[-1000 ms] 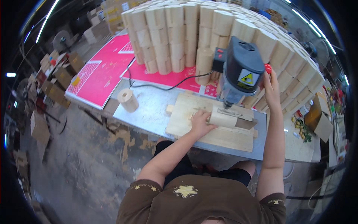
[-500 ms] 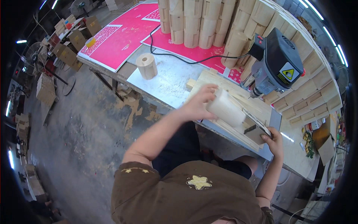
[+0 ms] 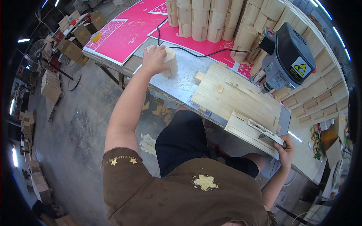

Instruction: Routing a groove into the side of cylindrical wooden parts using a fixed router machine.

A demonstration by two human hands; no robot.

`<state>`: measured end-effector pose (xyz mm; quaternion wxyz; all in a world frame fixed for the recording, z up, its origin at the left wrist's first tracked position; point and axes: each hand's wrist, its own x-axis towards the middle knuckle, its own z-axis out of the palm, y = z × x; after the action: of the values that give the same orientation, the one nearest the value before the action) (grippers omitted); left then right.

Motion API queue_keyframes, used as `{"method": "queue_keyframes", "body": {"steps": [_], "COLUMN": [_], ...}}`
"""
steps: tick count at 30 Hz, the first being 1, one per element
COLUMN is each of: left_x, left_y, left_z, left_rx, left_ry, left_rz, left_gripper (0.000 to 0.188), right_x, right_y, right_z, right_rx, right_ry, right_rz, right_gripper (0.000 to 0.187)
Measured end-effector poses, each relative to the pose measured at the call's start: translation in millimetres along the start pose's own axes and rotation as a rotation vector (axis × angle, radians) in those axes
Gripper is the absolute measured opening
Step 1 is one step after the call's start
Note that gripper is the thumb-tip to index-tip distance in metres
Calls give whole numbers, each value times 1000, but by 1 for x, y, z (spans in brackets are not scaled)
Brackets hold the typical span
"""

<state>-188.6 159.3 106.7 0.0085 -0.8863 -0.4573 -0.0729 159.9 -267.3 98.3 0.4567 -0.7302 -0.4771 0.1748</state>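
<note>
One pale wooden cylinder (image 3: 172, 64), round-sided, top partly covered.

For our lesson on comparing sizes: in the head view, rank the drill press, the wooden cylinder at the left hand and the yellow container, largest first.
1. Drill press
2. Wooden cylinder, partly covered by the left hand
3. Yellow container

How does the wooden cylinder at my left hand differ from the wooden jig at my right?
The wooden cylinder is round; the wooden jig is long and flat-sided. The cylinder stands roughly upright; the jig lies lengthwise, slanting down rightward in view. Your left hand grips the cylinder near its top; your right hand holds the jig at one end. Both are pale wood.
</note>
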Motion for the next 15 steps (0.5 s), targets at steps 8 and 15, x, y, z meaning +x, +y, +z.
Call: {"method": "queue_keyframes", "body": {"steps": [8,15], "left_x": [27,54], "left_y": [-14,-22], "left_z": [46,61], "left_rx": [193,148], "left_ry": [127,188], "left_rz": [-12,34], "left_gripper": [39,41], "right_x": [-8,-5], "right_y": [4,16], "right_z": [-1,10], "right_rx": [-3,59], "right_ry": [62,42], "right_rz": [20,81], "right_gripper": [17,19]}}
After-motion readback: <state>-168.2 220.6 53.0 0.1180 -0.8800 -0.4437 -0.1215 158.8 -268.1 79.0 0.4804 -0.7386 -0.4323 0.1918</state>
